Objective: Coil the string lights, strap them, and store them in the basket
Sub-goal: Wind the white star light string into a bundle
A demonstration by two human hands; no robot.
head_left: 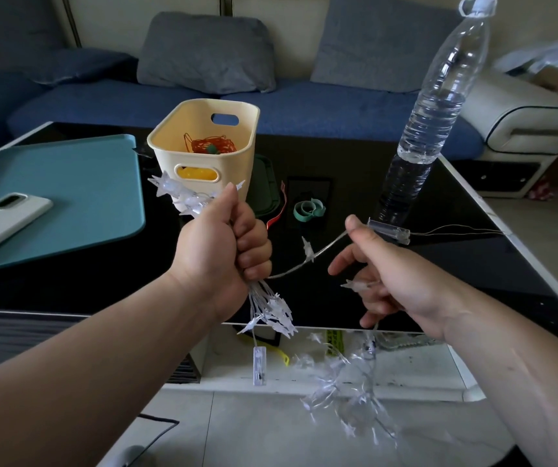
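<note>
While the left hand [223, 244] gripped the bundled string lights [270, 308] at frame centre, its fingers curled tight, the right hand [388, 281] pinched the trailing strand below the cream basket [169, 143] on the worktop [338, 156].

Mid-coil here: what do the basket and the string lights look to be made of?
The basket looks like moulded plastic: cream, smooth, low sheen, with cut-out handles. The string lights seem translucent frosted plastic stars on thin clear cable; the background shows through them.
</note>
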